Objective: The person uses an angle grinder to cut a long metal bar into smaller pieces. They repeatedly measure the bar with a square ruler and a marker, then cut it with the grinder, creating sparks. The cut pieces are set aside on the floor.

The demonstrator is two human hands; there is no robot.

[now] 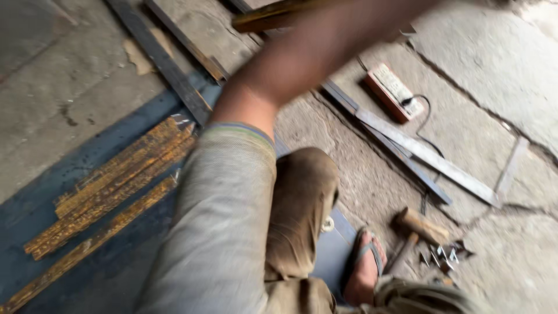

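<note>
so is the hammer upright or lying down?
Lying down: the hammer rests flat on the concrete floor beside the sandalled foot, no hand touching it.

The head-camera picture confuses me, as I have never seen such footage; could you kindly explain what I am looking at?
There is no machine here. A person wears a camera on the head, so the single view looks down over their own body. The blurred arm in a pale sleeve reaches up out of the picture, so its hand is not shown; which arm it is I cannot tell. Below are a bent knee and a sandalled foot on a concrete floor. On the floor lie rusty metal strips, a long steel bar, a hammer, small metal offcuts and a power strip.
</note>
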